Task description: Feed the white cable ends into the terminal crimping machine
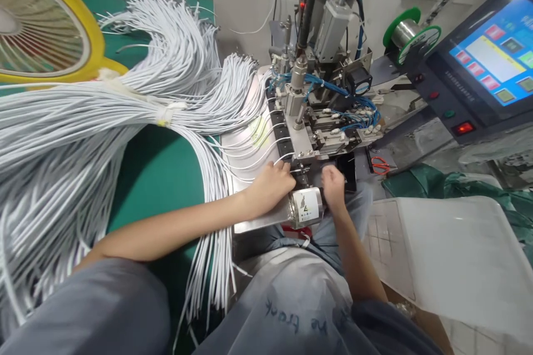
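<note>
My left hand [272, 186] is closed at the near end of the machine's black feed track [278, 128], its fingertips around something too small to make out. Several white cables run from the track to a big tied bundle of white cables [187, 116] on the left. To the right of the track end, my right hand [333, 182] is closed, and whatever its fingers hold is hidden. Between and just below both hands sits a metal cylinder with a white label [307, 205]. The machine [297, 100] stands right above the hands.
A yellow fan [97, 39] stands at the upper left on a green mat [162, 172]. At the right are a solder wire spool [403, 33], a touch screen [495, 55], red-handled scissors [380, 165] and a white tray [462, 255].
</note>
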A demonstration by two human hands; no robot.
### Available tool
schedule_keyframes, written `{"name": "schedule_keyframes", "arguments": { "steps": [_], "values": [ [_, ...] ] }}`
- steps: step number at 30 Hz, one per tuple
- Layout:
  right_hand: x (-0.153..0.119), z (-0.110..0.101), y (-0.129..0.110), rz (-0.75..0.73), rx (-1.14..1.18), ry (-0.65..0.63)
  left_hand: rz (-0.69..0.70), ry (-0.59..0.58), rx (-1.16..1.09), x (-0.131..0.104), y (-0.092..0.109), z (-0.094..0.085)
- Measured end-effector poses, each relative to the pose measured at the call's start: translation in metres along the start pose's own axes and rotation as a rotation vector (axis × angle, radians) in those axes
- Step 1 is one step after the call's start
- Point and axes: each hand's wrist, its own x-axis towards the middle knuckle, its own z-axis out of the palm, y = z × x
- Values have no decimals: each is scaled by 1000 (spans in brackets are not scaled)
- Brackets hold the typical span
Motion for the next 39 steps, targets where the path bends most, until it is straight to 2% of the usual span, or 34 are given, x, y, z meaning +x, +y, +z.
{"name": "schedule_keyframes", "arguments": {
  "steps": [3,5,7,10,14,16,18,22,26,30,35,39],
  "values": [
    [-23,0,-16,-128,-92,224,-68,15,14,1,-4,0],
    [-39,7,-25,-208,-141,235,-68,21,-16,2,-10,0],
    [-51,17,-29,-271,-194,148,-63,20,-56,4,-22,-2],
    [-57,32,-29,-358,-307,60,-175,40,-68,8,-56,-4],
    [-56,39,-25,-406,-359,99,-445,90,-13,9,-117,0],
    [-56,39,-24,-419,-358,116,-484,97,-3,7,-141,7],
    [-57,39,-21,-435,-375,135,-464,92,-13,5,-156,16],
    [-58,41,-16,-449,-406,164,-405,104,-50,4,-166,31],
    [-59,43,-14,-451,-413,177,-404,137,-84,15,-173,41],
    [-59,44,-14,-457,-413,175,-507,168,-120,44,-187,47],
    [-58,44,-15,-467,-408,185,-674,176,-154,88,-205,46],
    [-57,45,-17,-470,-395,169,-751,192,-163,104,-216,44]
  ]
}}
